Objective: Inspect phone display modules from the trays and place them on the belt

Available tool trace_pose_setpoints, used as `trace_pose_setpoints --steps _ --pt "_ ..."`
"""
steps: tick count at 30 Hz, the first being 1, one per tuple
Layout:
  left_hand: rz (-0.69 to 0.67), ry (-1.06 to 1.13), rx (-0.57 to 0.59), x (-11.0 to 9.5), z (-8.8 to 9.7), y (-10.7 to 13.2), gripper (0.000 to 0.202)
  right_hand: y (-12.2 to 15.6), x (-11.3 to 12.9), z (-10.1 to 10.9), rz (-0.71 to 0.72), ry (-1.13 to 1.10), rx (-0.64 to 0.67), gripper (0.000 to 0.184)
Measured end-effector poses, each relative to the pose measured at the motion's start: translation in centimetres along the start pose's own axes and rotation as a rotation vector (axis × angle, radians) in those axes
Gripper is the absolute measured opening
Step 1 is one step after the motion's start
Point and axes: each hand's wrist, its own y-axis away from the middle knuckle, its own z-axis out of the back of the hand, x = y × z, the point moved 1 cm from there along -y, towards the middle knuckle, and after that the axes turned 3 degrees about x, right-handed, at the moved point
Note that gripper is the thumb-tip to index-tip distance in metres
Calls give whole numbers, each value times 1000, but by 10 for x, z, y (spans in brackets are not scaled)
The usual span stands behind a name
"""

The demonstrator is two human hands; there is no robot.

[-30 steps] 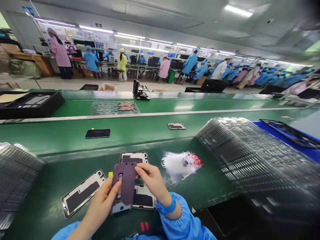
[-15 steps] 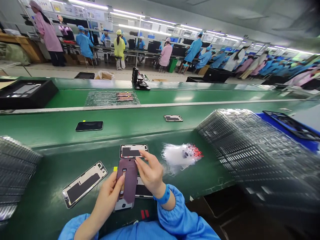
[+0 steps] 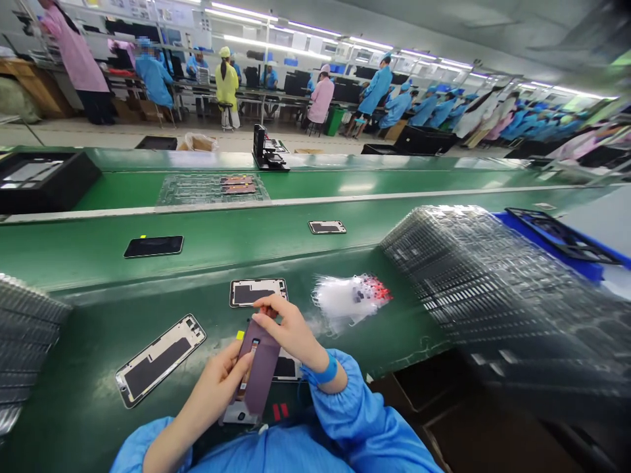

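Observation:
My left hand [image 3: 221, 378] is closed around the left edge of a phone screen panel [image 3: 263, 364], thumb on its back. A purplish-brown film covers that back, with a flex cable showing through a slot. My right hand [image 3: 290, 332] pinches the panel's top end; whether it grips the film or the panel itself is hidden by the fingers. Just beyond lies a phone back housing [image 3: 246, 293]. Another phone housing [image 3: 160, 361] lies slanted at the left, and a third housing [image 3: 286, 368] is partly covered by the panel and my right wrist.
A pile of clear plastic strips with red ends [image 3: 350, 299] lies to the right. Stacked clear trays [image 3: 458, 263] stand at the right, more trays [image 3: 29, 341] at the left. On the green conveyor [image 3: 246, 243] are a dark phone [image 3: 154, 246] and another housing [image 3: 327, 227]. Co-workers sit far back.
The panel has tilted, its top leaning to the right. My right fingers have closed further over its top end. The whole view has shifted slightly.

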Motion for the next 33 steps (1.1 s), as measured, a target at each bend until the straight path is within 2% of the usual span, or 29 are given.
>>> trace_pose_setpoints --steps 4,7,9,11,14,16,18,21,24,26,27,29,30,31,33 --pt "-63 -42 -45 -4 -3 -3 51 12 12 -4 440 488 -117 24" --pt "-132 -47 -135 -12 -6 -5 46 26 26 -8 689 700 -106 22" --pt "-139 23 -138 -16 -5 -6 40 32 34 -9 753 699 -92 21" --pt "-89 170 -82 -18 -2 -6 35 34 37 -10 751 660 -108 22" --pt "97 429 54 -15 8 -11 36 33 35 -12 728 631 -95 23" --pt "207 485 109 -13 16 -17 39 33 32 -17 785 632 -36 21" --pt "220 430 92 -12 23 -27 38 35 32 -21 868 614 28 20" --pt "131 349 -50 -15 32 -40 36 44 38 -15 898 466 20 18" --pt "127 340 -258 -21 43 -48 33 54 51 12 801 181 -87 20" --pt "136 350 -372 -26 49 -50 24 58 53 40 651 85 -270 18" --pt "122 362 -418 -29 52 -51 18 60 49 57 546 98 -401 15" --pt "70 395 -500 -35 57 -51 11 60 30 93 282 224 -686 9" --pt "46 411 -527 -38 58 -50 11 58 15 110 112 295 -777 12" --pt "30 424 -537 -40 59 -49 12 57 -3 126 -54 322 -829 15" --pt "9 437 -513 -45 57 -45 14 53 -45 153 -376 372 -793 21"
